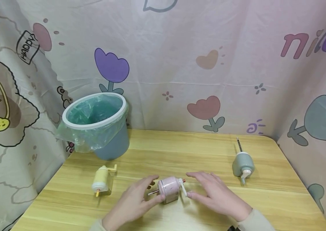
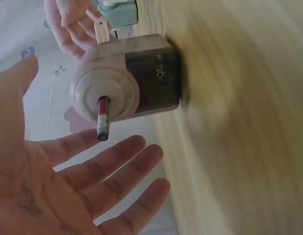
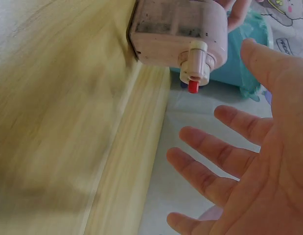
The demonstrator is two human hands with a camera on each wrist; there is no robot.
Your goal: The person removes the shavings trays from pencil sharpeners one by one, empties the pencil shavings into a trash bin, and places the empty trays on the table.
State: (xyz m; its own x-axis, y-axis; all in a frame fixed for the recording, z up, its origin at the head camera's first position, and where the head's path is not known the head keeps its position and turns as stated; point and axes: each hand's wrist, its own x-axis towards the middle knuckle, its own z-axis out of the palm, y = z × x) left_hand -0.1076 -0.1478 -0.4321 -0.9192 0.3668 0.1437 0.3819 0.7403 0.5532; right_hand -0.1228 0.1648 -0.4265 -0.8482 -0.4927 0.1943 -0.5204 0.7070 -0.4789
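A pink crank pencil sharpener (image 1: 170, 188) sits on the wooden table between the two hands. A pencil (image 2: 103, 120) sticks out of its left end. On the right end are a white crank (image 1: 183, 188) and a small red tip (image 3: 193, 87). The left hand (image 1: 135, 199) spreads its fingers beside the pencil end, its thumb overlapping the sharpener's front edge in the head view. Opposite, the right hand (image 1: 216, 195) has its fingers spread, with the thumb right by the crank's end. Both wrist views show open palms turned toward the sharpener, holding nothing.
At the left stands a yellow crank sharpener (image 1: 101, 180) with an orange pencil in it. A grey-green sharpener (image 1: 243, 164) with a pencil stands at the right. Behind on the left is a blue bin (image 1: 112, 146) lined with a green bag. Printed curtain (image 1: 163, 48) surrounds the table.
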